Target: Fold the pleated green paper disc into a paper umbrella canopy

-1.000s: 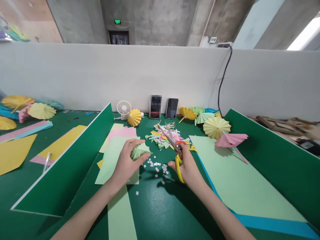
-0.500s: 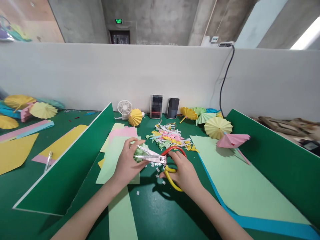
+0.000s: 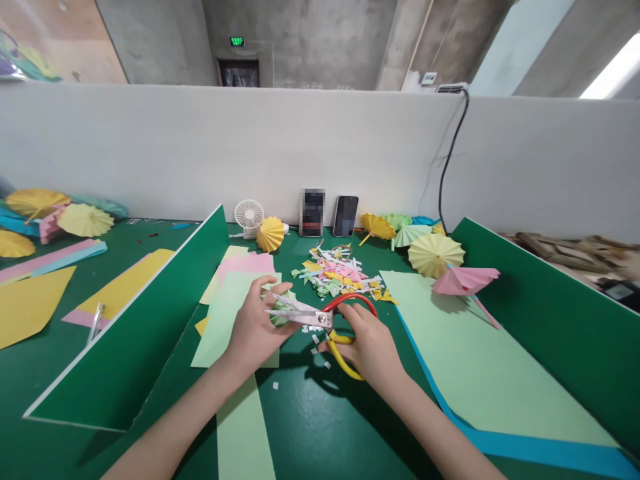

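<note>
My right hand [image 3: 373,343] is wrapped round the handles of a pair of scissors [image 3: 325,319], one loop red and the other yellow. Their silver blades point left and stand slightly apart beside my left hand [image 3: 250,327]. Pinched in my left fingers is a small pleated piece of light green paper [image 3: 279,321], partly covered by the blades and fingers. Whether the blades touch the paper I cannot make out. Beneath my left hand lie light green sheets [image 3: 220,333]. Small white paper bits [image 3: 327,365] are scattered below the scissors.
A heap of coloured paper scraps [image 3: 345,270] lies beyond my hands. Behind it stand two phones [image 3: 345,217] and a white fan [image 3: 249,215]. Paper umbrellas [image 3: 437,255] and a large green sheet [image 3: 490,373] are on the right. Green dividers [image 3: 150,340] flank the workspace.
The scissor blades have come a little closer together, and their tips have shifted slightly left. My left hand keeps its hold on the green paper, almost unmoved.
</note>
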{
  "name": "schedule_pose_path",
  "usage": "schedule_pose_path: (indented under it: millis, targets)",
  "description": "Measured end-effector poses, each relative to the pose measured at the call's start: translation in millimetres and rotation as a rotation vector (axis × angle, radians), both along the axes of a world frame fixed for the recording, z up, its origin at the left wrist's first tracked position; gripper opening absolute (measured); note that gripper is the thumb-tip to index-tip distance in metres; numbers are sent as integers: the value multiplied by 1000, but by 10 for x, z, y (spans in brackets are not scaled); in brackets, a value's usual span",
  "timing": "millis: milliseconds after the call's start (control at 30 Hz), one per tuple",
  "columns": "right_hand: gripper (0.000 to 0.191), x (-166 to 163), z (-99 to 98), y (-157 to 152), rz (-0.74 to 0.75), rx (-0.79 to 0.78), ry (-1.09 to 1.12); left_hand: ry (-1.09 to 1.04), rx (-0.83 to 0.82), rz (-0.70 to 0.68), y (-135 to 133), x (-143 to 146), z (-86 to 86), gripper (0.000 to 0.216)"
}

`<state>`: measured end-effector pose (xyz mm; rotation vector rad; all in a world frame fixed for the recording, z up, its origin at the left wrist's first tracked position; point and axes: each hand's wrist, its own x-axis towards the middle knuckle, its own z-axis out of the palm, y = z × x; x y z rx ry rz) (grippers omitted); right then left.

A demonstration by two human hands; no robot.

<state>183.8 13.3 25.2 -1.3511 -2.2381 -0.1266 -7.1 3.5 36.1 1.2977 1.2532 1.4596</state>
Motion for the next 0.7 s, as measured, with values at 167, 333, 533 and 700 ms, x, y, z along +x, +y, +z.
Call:
schedule_pose_path:
  millis: [167,333,533,700]
  targets:
    - [39,6,0,2,-13,-2,-4,-1,-28,29,13,-18,-32,53]
    - [34,7,-20,9,11,-63,36,173,33,58,23,-32,-34,44]
    - [37,-6,-12,10,51,-185,117,170,69,72,26,-39,-18,45]
    - [41,-14,26,-7,82,-238,136,410,123,53,18,-63,-12,39]
